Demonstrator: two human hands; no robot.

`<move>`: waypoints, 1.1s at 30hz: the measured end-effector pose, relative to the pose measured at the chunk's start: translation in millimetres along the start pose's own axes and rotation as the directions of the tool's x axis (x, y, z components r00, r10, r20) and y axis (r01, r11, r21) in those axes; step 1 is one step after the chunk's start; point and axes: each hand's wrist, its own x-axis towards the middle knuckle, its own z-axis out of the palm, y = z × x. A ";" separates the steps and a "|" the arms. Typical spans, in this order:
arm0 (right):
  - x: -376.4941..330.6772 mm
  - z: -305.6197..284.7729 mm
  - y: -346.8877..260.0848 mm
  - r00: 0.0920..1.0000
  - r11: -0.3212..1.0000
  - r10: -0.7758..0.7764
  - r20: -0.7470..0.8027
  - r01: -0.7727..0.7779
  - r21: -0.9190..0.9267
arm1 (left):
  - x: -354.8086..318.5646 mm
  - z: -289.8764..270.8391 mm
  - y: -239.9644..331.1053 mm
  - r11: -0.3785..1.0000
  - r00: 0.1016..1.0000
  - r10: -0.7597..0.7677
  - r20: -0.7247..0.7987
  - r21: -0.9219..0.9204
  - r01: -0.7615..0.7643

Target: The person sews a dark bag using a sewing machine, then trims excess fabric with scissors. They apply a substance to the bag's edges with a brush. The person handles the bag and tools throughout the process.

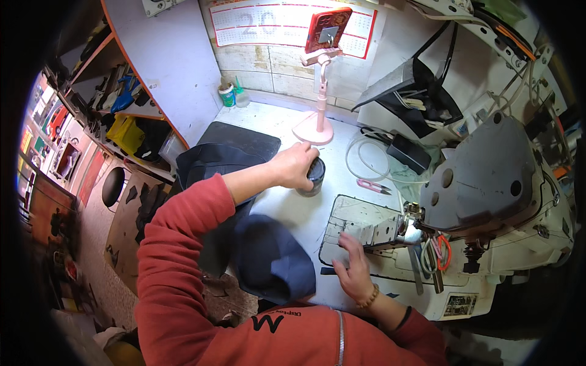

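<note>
White table (282,208): left hand (290,168) grips dark jar (317,175), contents hidden; right hand (355,276) spread; black pouch (441,94) holds pale pieces (411,102), kind unclear.

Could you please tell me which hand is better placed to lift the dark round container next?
Probably the left hand: it grasps the dark round container. The right hand looks empty and open, but it is apart from it, by the sewing machine.

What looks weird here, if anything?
The wall below the calendar has brownish patches, so it looks stained or peeling. The dark container in the left hand seems upright, and I see no spill beside it.
</note>
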 end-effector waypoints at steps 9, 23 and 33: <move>132.1 89.3 51.4 0.989 0.896 0.113 -0.092 -0.061 0.439 | -37.1 36.5 10.6 0.931 0.908 0.358 -0.218 0.014 -0.364; 136.1 118.5 52.2 0.898 0.972 0.200 -0.392 -0.131 0.196 | -7.9 74.9 50.1 0.865 0.587 -0.392 -0.708 -0.502 -0.028; 121.5 103.3 36.7 0.870 0.932 0.319 -0.376 -0.217 0.289 | 9.3 49.6 -33.2 0.826 0.818 -0.564 0.113 0.081 0.558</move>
